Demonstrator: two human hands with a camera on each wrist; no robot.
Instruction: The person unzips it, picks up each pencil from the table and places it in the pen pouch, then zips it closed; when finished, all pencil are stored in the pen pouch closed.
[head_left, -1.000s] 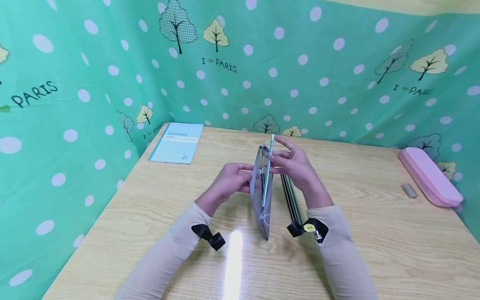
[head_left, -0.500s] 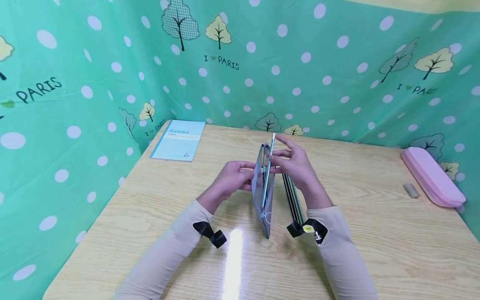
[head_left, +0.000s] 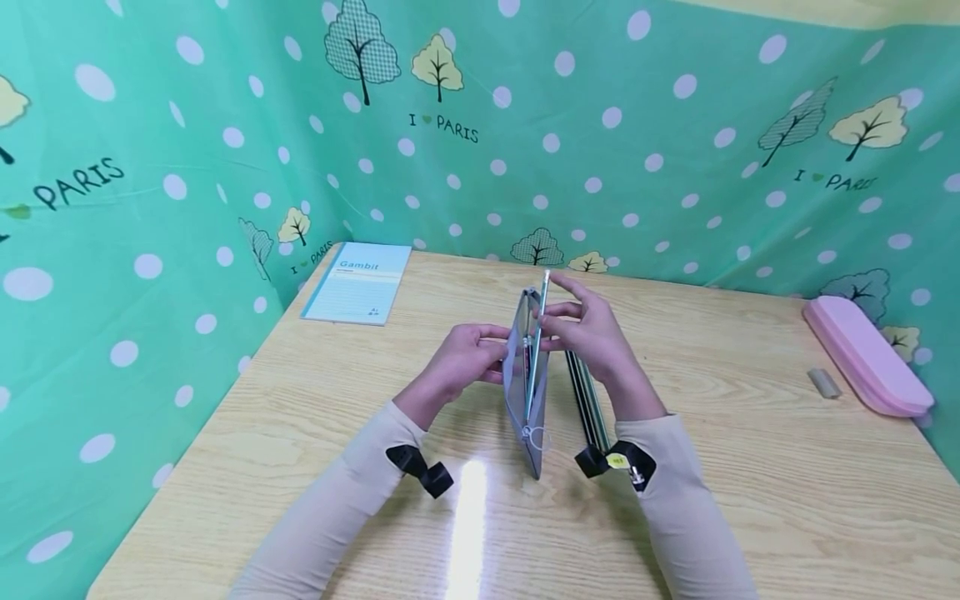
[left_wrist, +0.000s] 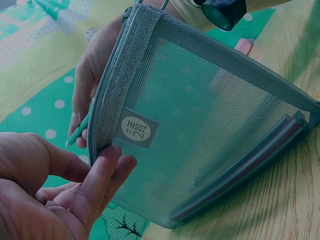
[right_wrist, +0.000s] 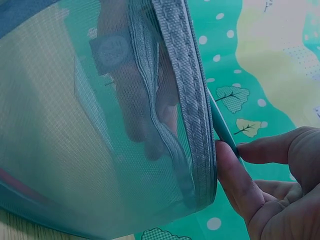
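Note:
A grey mesh zip pencil pouch (head_left: 514,392) stands on edge at the middle of the table, its zipped mouth open and facing up. My left hand (head_left: 463,360) pinches its left rim between thumb and fingers; in the left wrist view these fingers (left_wrist: 102,170) lie by the white round label. My right hand (head_left: 592,332) pinches a light blue-green pencil (head_left: 537,350) near its top, slanting down into the mouth. The right wrist view has this pencil (right_wrist: 225,127) between thumb and fingers, against the rim. Through the mesh, pencils (left_wrist: 245,167) show along the pouch bottom.
Several dark and green pencils (head_left: 587,400) lie side by side under my right wrist. At the right are a grey eraser (head_left: 824,383) and a pink pencil case (head_left: 868,356). A Gambit notebook (head_left: 356,283) lies back left. A green curtain (head_left: 480,192) borders the table.

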